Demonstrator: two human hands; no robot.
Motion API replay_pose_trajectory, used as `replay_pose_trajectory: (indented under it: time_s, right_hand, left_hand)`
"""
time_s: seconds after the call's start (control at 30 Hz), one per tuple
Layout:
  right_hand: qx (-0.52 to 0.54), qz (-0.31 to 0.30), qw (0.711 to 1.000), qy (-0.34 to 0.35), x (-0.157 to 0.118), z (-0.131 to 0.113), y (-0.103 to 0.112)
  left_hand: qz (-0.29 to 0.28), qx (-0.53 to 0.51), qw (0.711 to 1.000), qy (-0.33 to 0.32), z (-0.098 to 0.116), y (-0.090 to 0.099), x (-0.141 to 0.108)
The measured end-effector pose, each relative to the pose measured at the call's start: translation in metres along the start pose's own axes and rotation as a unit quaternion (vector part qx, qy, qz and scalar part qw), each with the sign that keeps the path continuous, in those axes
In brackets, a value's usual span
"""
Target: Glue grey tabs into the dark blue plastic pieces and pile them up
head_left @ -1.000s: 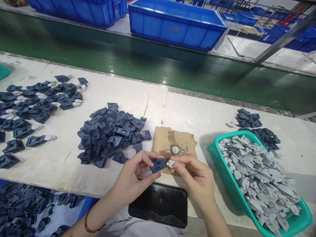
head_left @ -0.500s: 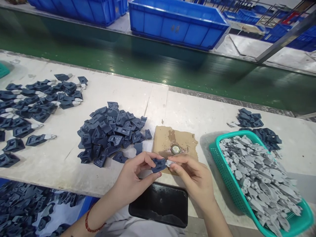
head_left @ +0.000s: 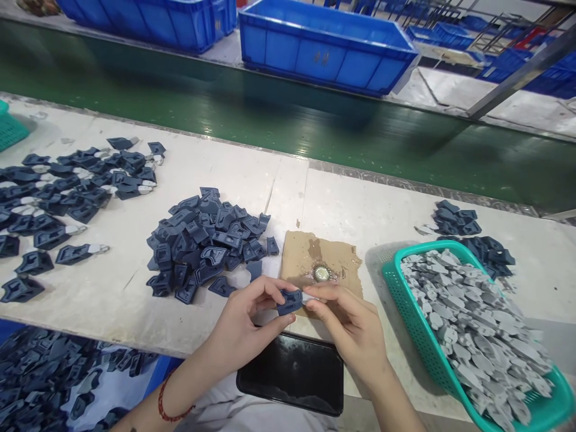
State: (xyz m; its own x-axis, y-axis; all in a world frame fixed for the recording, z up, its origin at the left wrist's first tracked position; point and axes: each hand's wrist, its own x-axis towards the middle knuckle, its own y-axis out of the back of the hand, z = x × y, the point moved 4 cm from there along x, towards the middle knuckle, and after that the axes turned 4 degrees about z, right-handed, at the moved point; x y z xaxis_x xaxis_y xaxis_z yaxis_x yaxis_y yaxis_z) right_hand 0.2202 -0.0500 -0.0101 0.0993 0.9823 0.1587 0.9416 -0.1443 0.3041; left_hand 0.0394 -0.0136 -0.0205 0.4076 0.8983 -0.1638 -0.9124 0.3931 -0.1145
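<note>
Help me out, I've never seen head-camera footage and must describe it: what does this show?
There is no machine here: you see a person's own bare hands, filmed by a camera worn on their head, looking forward and down. The left hand holds a dark blue piece; the right hand pinches a small pale piece at its end. On the white table lie a brown pad, a pile of dark blue parts to its left, and, to its right, a green basket of light grey parts.
</note>
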Motion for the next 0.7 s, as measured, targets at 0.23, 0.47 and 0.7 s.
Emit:
replay_pose_trajectory:
  time_s: [0.23, 0.47, 0.7]
  right_hand:
    - [-0.021, -0.023, 0.999, 0.013, -0.002, -0.009, -0.003]
    - [-0.170, -0.097, 0.980, 0.045, 0.005, -0.022, 0.003]
    - [-0.312, -0.164, 0.923, 0.152, 0.003, -0.036, -0.009]
  left_hand:
    - [-0.050, 0.176, 0.983, -0.021, 0.009, 0.000, 0.002]
    - [-0.092, 0.210, 0.972, -0.046, 0.008, -0.002, -0.002]
    - [-0.104, 0.189, 0.976, -0.035, 0.008, -0.003, -0.003]
